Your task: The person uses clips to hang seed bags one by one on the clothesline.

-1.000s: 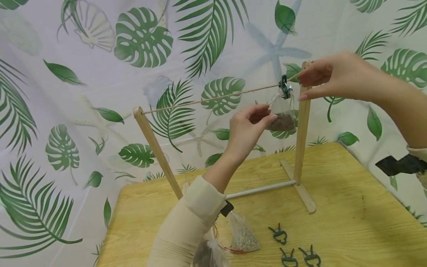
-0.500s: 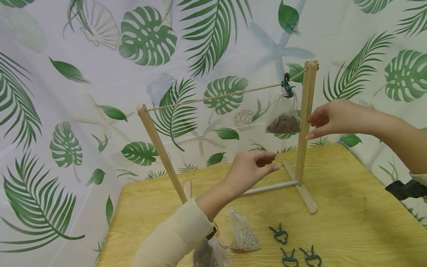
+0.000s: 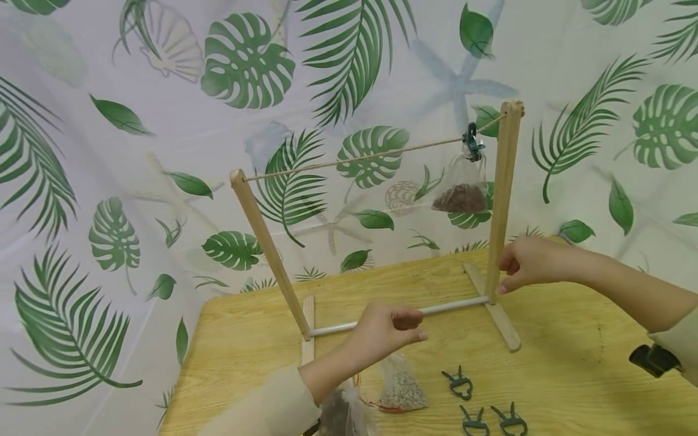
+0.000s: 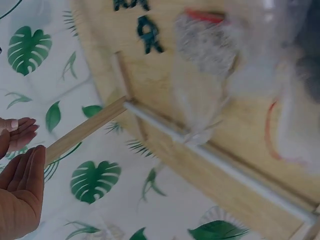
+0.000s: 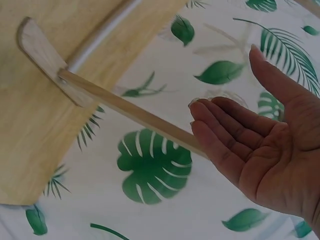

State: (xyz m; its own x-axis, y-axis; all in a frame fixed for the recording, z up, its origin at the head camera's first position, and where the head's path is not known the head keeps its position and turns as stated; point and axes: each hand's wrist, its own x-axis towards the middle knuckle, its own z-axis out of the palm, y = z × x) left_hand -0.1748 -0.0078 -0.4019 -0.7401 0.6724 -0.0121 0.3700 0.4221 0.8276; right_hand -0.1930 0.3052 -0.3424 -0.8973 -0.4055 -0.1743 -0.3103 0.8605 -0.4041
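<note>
A small sheer bag point(image 3: 461, 197) with dark brown contents hangs from the cord point(image 3: 382, 156), gripped by a dark green clip point(image 3: 472, 144) near the right post. Below it, my right hand point(image 3: 537, 264) is beside the foot of that post, holding nothing; the right wrist view shows its palm and loosely bent fingers. My left hand point(image 3: 382, 333), also holding nothing, hovers before the white crossbar point(image 3: 455, 307) with fingers relaxed. Close to it on the table lie a sheer bag of pale grains point(image 3: 403, 390) and a bag with dark contents point(image 3: 335, 415), partly hidden by the left sleeve.
The wooden posts point(image 3: 501, 200) stand on flat feet point(image 3: 503, 327) on a wood-grain table point(image 3: 567, 339). Three dark green clips point(image 3: 458, 383) lie at the front right. Red string point(image 3: 387, 407) trails by the bags. A leaf-printed cloth hangs behind.
My left hand has let go of the hanging bag and come down toward the table. My right hand has lowered from the cord along the right post. The bag now hangs freely.
</note>
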